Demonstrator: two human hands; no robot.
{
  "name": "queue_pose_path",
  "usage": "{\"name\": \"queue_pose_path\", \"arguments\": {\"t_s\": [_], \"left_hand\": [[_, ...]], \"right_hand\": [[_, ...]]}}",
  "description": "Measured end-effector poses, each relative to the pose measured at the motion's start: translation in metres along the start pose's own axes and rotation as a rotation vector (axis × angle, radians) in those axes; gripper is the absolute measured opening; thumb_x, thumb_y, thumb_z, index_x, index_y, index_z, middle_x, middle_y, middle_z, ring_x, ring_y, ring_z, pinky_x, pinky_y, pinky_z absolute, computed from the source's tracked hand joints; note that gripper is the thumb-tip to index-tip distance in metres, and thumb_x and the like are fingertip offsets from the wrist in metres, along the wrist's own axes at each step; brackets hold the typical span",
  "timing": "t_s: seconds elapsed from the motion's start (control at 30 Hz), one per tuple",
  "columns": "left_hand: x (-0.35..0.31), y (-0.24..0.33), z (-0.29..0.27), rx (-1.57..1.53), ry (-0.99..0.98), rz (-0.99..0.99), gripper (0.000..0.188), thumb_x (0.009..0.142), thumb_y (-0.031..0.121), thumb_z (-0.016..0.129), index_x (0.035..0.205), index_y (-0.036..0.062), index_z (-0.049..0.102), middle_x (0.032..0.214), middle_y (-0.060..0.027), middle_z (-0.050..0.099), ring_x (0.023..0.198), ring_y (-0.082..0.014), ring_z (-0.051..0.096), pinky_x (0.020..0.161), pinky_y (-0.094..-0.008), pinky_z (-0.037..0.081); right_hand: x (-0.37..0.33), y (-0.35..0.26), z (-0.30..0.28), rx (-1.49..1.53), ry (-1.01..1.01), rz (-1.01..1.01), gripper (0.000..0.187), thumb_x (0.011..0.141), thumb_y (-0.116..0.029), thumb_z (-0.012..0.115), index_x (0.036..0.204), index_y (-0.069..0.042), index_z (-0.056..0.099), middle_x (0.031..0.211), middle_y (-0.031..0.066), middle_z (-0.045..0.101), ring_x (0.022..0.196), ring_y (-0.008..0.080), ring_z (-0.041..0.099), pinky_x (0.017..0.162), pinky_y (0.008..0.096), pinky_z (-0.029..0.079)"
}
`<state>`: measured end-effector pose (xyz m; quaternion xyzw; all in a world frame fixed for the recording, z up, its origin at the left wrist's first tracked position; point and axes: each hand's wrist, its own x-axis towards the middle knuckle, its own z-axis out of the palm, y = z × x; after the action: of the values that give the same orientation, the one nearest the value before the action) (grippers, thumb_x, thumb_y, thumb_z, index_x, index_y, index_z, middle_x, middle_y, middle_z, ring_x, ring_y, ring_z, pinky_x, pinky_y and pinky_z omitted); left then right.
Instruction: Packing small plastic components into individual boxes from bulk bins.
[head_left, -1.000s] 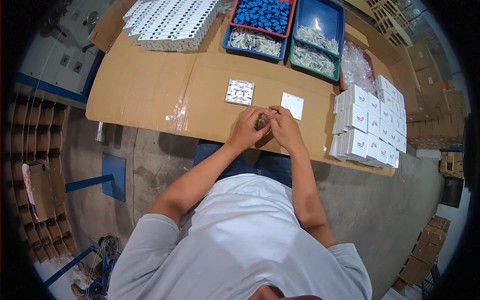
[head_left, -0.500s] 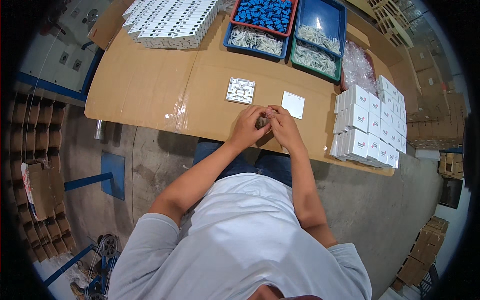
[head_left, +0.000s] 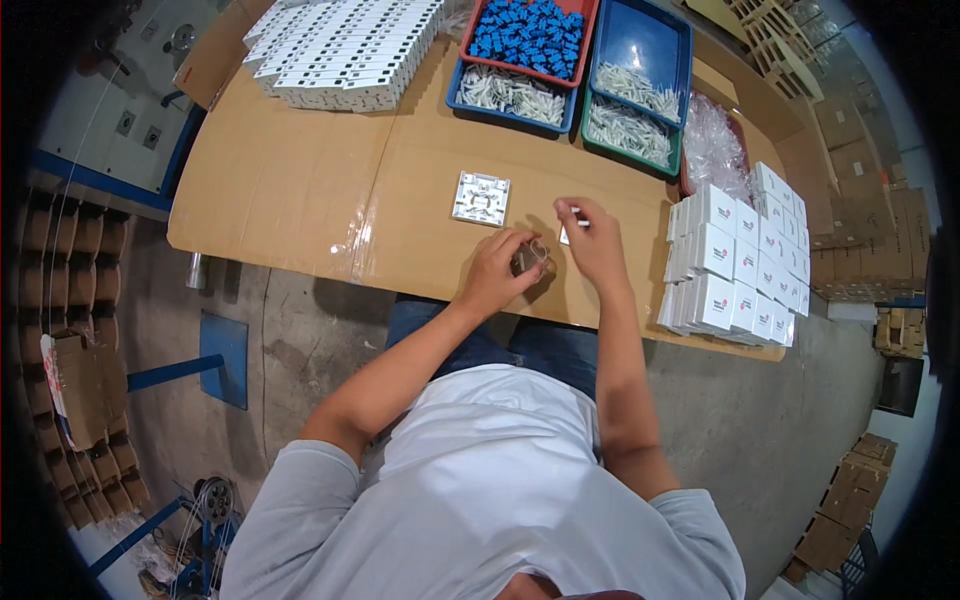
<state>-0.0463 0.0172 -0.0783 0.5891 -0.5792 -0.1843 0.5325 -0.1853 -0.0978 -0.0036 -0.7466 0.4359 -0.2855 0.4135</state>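
Note:
My left hand (head_left: 495, 270) is curled around a small clear plastic bag (head_left: 531, 257) near the front edge of the cardboard-covered table. To its right, my right hand (head_left: 598, 245) is raised, thumb and fingers pinched together; whatever they may hold is too small to make out. A square white plate (head_left: 574, 230) lies on the table, mostly hidden by the right hand. Just beyond my left hand rests a square white switch-like base (head_left: 481, 198) with metal parts showing.
Stacked white boxed pieces (head_left: 735, 260) stand at the right, and rows of white units (head_left: 345, 60) at the far left. Trays hold blue parts (head_left: 528, 38) and small clear-white pieces (head_left: 630, 130). A bin of clear plastic bags (head_left: 712, 145) sits behind the right stacks.
My hands, which were together, have parted. The right hand has moved to the right, over the white plate, while the left keeps the clear bag.

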Motion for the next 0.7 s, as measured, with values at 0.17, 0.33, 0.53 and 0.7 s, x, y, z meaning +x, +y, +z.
{"name": "queue_pose_path", "arguments": {"t_s": [0.17, 0.33, 0.53, 0.7], "left_hand": [[0.000, -0.002, 0.001, 0.038, 0.019, 0.023, 0.042, 0.082, 0.019, 0.083, 0.118, 0.0039, 0.068, 0.108, -0.0134, 0.069, 0.098, -0.0326, 0.068, 0.085, -0.0402, 0.053], [-0.004, -0.001, -0.001, 0.042, -0.015, -0.041, 0.044, 0.083, 0.024, 0.081, 0.121, 0.0058, 0.068, 0.112, -0.0127, 0.068, 0.106, -0.0331, 0.064, 0.091, -0.0425, 0.050], [-0.001, 0.004, -0.002, 0.063, -0.031, -0.031, 0.043, 0.081, 0.019, 0.080, 0.121, 0.0067, 0.067, 0.111, -0.0111, 0.069, 0.105, -0.0319, 0.065, 0.091, -0.0405, 0.049], [0.003, 0.002, -0.005, 0.065, -0.038, -0.027, 0.042, 0.082, 0.019, 0.079, 0.120, 0.0059, 0.067, 0.113, -0.0111, 0.068, 0.106, -0.0314, 0.065, 0.091, -0.0409, 0.048]], "right_hand": [[0.103, 0.014, 0.019, -0.109, 0.040, -0.185, 0.015, 0.095, -0.012, 0.069, 0.102, 0.001, 0.073, 0.095, 0.0189, 0.074, 0.087, 0.0320, 0.074, 0.077, 0.0386, 0.057], [0.201, 0.022, 0.060, -0.452, -0.006, -0.348, 0.016, 0.090, -0.014, 0.069, 0.101, -0.006, 0.076, 0.096, 0.0185, 0.073, 0.095, 0.0391, 0.070, 0.081, 0.0506, 0.055], [0.245, 0.034, 0.095, -0.635, -0.030, -0.437, 0.019, 0.087, -0.014, 0.072, 0.105, -0.008, 0.075, 0.102, 0.0167, 0.070, 0.101, 0.0378, 0.068, 0.084, 0.0505, 0.056], [0.251, 0.034, 0.103, -0.667, 0.012, -0.415, 0.016, 0.085, -0.011, 0.072, 0.099, -0.007, 0.074, 0.102, 0.0157, 0.068, 0.103, 0.0373, 0.068, 0.085, 0.0514, 0.055]]}}
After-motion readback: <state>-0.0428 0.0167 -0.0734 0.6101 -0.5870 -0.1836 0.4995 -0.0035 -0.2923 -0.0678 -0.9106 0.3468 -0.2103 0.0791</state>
